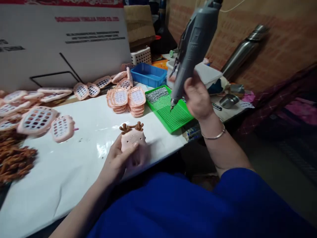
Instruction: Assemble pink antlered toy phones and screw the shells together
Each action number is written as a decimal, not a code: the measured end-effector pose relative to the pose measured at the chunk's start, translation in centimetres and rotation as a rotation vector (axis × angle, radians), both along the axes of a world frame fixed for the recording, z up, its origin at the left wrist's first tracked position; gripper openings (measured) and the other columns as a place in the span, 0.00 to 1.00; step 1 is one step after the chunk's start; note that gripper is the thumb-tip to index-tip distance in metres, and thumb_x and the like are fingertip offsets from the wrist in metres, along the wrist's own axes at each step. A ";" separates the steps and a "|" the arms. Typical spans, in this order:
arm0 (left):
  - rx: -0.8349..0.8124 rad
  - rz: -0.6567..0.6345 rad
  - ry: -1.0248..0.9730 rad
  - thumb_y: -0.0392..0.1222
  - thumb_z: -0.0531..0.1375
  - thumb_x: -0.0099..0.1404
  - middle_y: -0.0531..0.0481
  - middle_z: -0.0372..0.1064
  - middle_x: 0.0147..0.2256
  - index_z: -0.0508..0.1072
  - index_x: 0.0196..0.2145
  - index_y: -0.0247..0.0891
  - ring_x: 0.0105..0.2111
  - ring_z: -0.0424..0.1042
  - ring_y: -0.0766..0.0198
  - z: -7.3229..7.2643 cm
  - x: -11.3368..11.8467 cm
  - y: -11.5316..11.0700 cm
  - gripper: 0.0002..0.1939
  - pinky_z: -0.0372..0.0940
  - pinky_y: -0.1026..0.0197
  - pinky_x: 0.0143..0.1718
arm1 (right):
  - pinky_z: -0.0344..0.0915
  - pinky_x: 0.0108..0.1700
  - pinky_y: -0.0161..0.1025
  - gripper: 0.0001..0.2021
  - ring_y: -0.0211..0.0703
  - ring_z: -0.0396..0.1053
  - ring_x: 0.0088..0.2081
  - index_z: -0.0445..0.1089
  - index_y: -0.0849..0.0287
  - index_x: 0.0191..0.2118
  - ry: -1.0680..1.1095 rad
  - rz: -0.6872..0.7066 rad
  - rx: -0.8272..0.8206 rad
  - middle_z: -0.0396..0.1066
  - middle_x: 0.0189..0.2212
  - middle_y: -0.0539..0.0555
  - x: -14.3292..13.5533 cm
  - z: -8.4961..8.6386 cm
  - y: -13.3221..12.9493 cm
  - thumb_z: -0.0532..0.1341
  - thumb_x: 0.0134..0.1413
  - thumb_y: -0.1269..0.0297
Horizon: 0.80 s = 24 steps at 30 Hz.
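My left hand (115, 158) grips a pale pink plastic toy casing (133, 138) at the table's front edge. The casing has a cluster of small holes and brown antlers (130, 127) on top; its lower part is blurred. Up and to the right, my right hand (198, 97) is closed around the lower body of a grey electric screwdriver (194, 39), fingers partly hidden behind it. The screwdriver's bit points down over a green perforated tray (173, 120), apart from it. Small silvery screws (158, 95) lie in the tray's far part.
Stacked pink grid-holed panels (117, 99) stand mid-table; more pink panels (38, 119) lie left. A heap of brown antler pieces (17, 162) is at the left edge. Behind are a blue bin (148, 74) and a large white box (61, 39). A metal flask (244, 49) leans right.
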<state>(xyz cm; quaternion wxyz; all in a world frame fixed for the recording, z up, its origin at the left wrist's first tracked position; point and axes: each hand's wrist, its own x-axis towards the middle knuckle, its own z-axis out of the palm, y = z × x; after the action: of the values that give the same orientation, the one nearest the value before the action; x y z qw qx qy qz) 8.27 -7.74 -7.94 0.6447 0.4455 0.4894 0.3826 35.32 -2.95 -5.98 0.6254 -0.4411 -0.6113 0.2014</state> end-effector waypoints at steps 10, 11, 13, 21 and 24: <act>-0.328 -0.169 -0.121 0.49 0.74 0.44 0.44 0.77 0.34 0.75 0.43 0.34 0.31 0.77 0.56 -1.2 5.0 1.3 0.29 0.71 0.61 0.30 | 0.61 0.26 0.34 0.26 0.31 0.60 0.22 0.64 0.55 0.42 0.195 0.135 -0.165 0.61 0.23 0.42 0.3 1.3 4.2 0.66 0.46 0.39; -0.307 -0.134 -0.127 0.48 0.74 0.44 0.45 0.77 0.34 0.74 0.43 0.35 0.31 0.77 0.56 -1.4 5.4 1.4 0.29 0.72 0.60 0.31 | 0.61 0.26 0.34 0.28 0.31 0.59 0.22 0.64 0.54 0.42 0.203 0.075 -0.180 0.61 0.23 0.43 0.2 1.0 4.8 0.64 0.45 0.36; -0.291 -0.098 -0.122 0.47 0.74 0.45 0.46 0.78 0.35 0.74 0.43 0.35 0.31 0.77 0.57 -1.6 5.8 1.5 0.28 0.72 0.60 0.32 | 0.60 0.25 0.35 0.32 0.30 0.57 0.21 0.63 0.54 0.40 0.220 0.000 -0.188 0.61 0.25 0.43 0.1 0.2 5.9 0.64 0.41 0.31; -0.304 -0.043 -0.079 0.47 0.72 0.49 0.45 0.78 0.36 0.73 0.49 0.36 0.31 0.78 0.55 -1.2 5.8 1.4 0.30 0.73 0.59 0.32 | 0.65 0.27 0.36 0.31 0.29 0.58 0.23 0.62 0.55 0.43 0.206 -0.093 -0.169 0.61 0.26 0.43 0.9 -2.6 8.3 0.61 0.48 0.31; -0.306 -0.018 -0.083 0.47 0.71 0.51 0.45 0.78 0.36 0.74 0.49 0.36 0.32 0.78 0.56 -0.9 6.1 1.1 0.28 0.73 0.59 0.32 | 0.67 0.27 0.35 0.33 0.28 0.59 0.23 0.61 0.55 0.41 0.212 -0.080 -0.161 0.61 0.28 0.44 0.8 -2.8 8.0 0.61 0.45 0.29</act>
<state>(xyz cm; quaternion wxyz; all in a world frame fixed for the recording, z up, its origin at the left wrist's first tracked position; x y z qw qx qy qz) 14.42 -6.68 -8.81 0.7281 0.3304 0.5108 0.3160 36.13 5.03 -8.78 0.6565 -0.4904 -0.5055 0.2702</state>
